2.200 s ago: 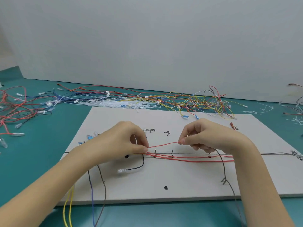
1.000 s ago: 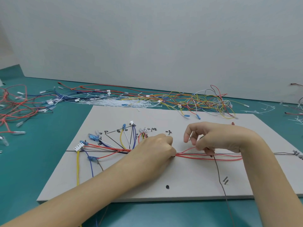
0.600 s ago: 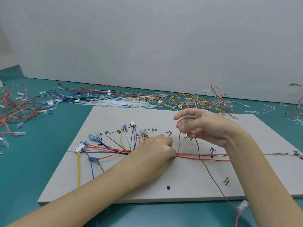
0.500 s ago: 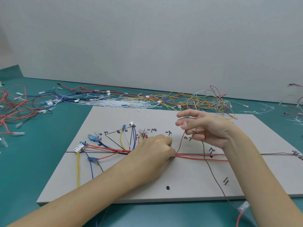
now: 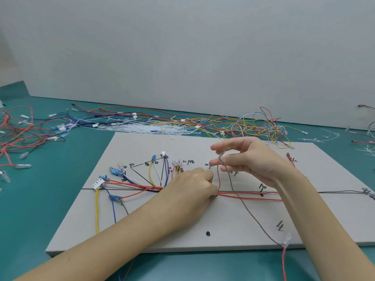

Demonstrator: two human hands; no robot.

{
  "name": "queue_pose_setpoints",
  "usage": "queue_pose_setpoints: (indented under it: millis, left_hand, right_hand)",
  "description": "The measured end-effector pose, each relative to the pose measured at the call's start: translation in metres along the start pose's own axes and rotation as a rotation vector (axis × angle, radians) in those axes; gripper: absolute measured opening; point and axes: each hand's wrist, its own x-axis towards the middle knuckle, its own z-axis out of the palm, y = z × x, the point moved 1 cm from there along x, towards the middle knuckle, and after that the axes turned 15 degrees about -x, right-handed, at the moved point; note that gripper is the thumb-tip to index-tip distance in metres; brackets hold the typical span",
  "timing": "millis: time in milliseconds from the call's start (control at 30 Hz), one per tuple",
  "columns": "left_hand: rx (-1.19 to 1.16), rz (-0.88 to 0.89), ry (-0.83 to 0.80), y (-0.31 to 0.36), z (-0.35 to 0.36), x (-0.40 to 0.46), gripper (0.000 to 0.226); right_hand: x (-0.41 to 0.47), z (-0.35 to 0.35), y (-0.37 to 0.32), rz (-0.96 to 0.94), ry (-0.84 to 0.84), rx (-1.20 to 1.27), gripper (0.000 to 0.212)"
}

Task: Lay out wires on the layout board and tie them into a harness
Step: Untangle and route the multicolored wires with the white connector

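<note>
**Red lead raised for routing on harness board**

On the layout board (image 5: 142,145), the left hand (image 5: 192,187) clamps the wire bundle (image 5: 249,195) against the board's drawn centre line. Right of it, the right hand (image 5: 249,161) pinches a red wire (image 5: 218,179) by its terminal, lifted above that line. Done well, the bundle stays pinned while the lead is drawn taut toward its mark.

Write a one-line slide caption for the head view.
Left hand pins the red wires on the layout board while the right hand pinches one red wire's end above it.
</note>
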Motion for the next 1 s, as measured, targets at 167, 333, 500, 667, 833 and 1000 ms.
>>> queue_pose_setpoints:
  millis: [167,333,500,667,833,1000]
  left_hand:
    - [-0.027,-0.004,-0.009,-0.001,0.000,0.000,0.033]
    - [-0.067,0.002,0.008,-0.003,0.001,0.000,0.030]
    - [-0.076,0.014,0.023,-0.005,0.003,-0.001,0.030]
    - [-0.106,0.014,0.031,-0.006,0.004,-0.001,0.029]
    - [-0.103,0.009,0.035,-0.005,0.004,-0.002,0.029]
    - [-0.117,0.000,0.030,-0.006,0.003,-0.002,0.029]
  right_hand:
    - [-0.007,-0.002,0.000,-0.006,0.137,-0.229,0.008]
    - [-0.013,-0.010,0.005,-0.015,0.232,-0.437,0.008]
    - [-0.017,-0.020,0.013,0.101,0.274,-0.535,0.006]
    - [-0.018,-0.024,0.011,0.260,0.303,-0.515,0.011]
    - [-0.011,-0.021,0.014,0.400,0.328,-0.701,0.015]
    - [0.003,-0.009,0.011,0.457,0.356,-0.909,0.017]
